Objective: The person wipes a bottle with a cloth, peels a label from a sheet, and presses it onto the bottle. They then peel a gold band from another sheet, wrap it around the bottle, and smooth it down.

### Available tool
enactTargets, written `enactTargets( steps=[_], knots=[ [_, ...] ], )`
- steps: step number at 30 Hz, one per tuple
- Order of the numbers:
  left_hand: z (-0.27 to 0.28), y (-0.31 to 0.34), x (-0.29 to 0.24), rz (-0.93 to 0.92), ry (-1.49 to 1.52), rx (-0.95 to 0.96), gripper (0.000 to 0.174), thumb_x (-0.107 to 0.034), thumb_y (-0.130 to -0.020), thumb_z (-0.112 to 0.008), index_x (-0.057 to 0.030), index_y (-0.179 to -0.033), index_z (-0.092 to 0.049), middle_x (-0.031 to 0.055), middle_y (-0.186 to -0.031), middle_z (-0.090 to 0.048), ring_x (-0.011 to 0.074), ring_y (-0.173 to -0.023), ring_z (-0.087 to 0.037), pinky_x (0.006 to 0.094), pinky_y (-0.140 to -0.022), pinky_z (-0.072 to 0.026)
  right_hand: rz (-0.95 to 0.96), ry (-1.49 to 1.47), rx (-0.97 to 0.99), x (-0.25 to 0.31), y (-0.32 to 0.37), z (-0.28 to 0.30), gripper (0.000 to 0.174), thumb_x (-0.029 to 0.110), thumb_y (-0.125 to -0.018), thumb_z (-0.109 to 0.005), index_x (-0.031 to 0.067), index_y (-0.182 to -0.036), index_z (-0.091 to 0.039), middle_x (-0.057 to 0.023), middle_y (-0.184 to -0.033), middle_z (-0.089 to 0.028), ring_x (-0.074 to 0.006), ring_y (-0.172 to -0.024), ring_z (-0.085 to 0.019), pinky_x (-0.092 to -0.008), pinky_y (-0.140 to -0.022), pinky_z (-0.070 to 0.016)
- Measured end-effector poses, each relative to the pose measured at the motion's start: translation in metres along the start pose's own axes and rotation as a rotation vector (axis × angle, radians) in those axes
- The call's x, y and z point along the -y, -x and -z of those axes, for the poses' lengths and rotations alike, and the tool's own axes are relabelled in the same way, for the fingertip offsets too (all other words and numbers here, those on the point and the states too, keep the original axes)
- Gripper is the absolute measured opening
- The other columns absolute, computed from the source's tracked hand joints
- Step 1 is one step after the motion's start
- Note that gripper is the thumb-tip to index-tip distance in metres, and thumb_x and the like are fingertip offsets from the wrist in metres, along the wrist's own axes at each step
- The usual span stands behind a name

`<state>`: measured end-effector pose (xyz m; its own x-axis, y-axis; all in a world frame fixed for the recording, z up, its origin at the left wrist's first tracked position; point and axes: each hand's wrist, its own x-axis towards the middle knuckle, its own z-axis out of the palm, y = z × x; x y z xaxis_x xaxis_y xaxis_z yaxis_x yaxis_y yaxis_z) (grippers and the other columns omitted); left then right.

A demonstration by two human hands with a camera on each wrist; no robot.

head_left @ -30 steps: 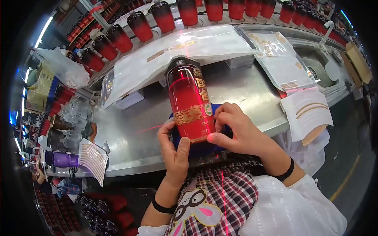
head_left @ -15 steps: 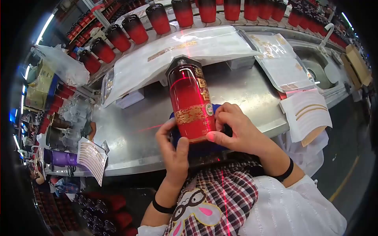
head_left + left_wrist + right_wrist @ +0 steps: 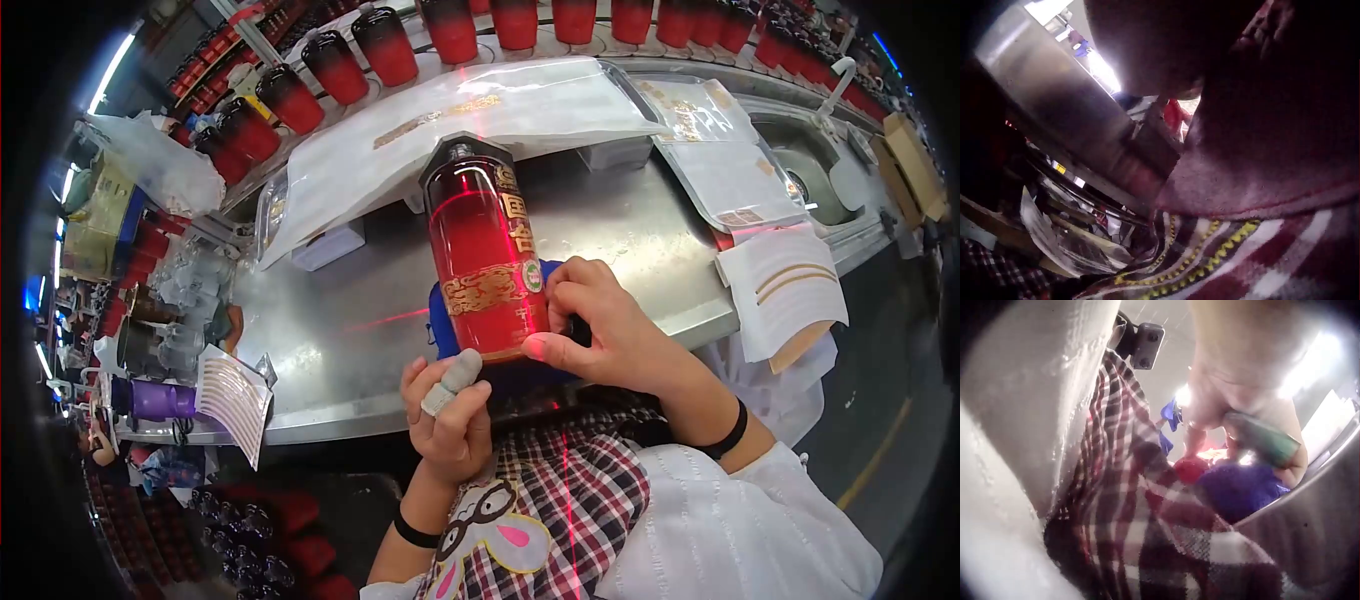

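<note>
Our left hand [image 3: 448, 415] has just let go of the red bottle [image 3: 485, 265]. Half a second ago its thumb lay along the bottle's base and its fingers cupped the left flank. Now it sits off the glass at 6 o'clock of the base, fingers curled in a loose fist with nothing visible inside, and a grey wrap [image 3: 455, 378] shows on one finger. From this we judge that steadying the bottle now falls to one hand.

The right hand [image 3: 600, 325] has not shifted. Its grip is closed on the bottle's lower right side, fingers bent over the flank beside the gold band [image 3: 485, 288] and thumb tip at the bottom edge. In the right wrist view a dark greenish object [image 3: 1263, 440] shows inside that hand, and we cannot tell what it is.

The bottle lies where it lay before, on the blue pad [image 3: 438, 315] at the near edge of the steel worktop [image 3: 340, 330], with its neck pointing to 12 o'clock. Compared with the earlier frame, more of the pad shows at 9 o'clock of the base. The row of red bottles [image 3: 385, 45] at 12 o'clock sits slightly higher in view.
</note>
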<state>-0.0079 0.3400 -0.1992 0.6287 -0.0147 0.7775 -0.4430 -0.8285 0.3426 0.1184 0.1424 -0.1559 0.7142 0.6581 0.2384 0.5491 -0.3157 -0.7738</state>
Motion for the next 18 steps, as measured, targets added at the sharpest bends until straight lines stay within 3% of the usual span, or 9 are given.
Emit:
enactTargets(
  steps=[6, 12, 18],
  knots=[
    [0.009, -0.008, 0.0, -0.127, -0.083, 0.063, 0.011, -0.011, -0.088, -0.067, -0.0125, -0.098, -0.063, 0.0128, -0.11, -0.066, 0.0317, -0.109, -0.055, 0.0514, -0.096, -0.045, 0.074, -0.068, 0.038, -0.004, 0.001, 0.005, 0.03, 0.029, -0.083, -0.076, 0.0046, -0.083, -0.058, -0.0096, -0.104, -0.052, -0.0268, -0.105, -0.047, -0.0373, -0.094, -0.0398],
    [0.008, -0.04, 0.01, -0.466, -0.12, 0.136, 0.017, -0.01, -0.071, -0.073, -0.0166, -0.085, -0.066, 0.0066, -0.106, -0.064, 0.0253, -0.103, -0.049, 0.043, -0.083, -0.0451, 0.031, -0.228, 0.129, -0.011, 0.007, 0.019, 0.018, 0.019, -0.085, -0.073, 0.0059, -0.086, -0.062, -0.0084, -0.108, -0.052, -0.0234, -0.107, -0.048, -0.0349, -0.097, -0.0381],
    [0.009, -0.057, 0.016, -0.591, -0.131, 0.246, 0.019, -0.015, -0.064, -0.072, -0.018, -0.082, -0.067, -0.0015, -0.114, -0.064, 0.0226, -0.1, -0.047, 0.0385, -0.078, -0.0414, -0.02, -0.3, 0.144, -0.012, 0.009, 0.025, 0.016, 0.018, -0.086, -0.071, 0.0059, -0.084, -0.062, -0.0072, -0.108, -0.051, -0.0202, -0.107, -0.048, -0.0338, -0.097, -0.0378]
  ],
)
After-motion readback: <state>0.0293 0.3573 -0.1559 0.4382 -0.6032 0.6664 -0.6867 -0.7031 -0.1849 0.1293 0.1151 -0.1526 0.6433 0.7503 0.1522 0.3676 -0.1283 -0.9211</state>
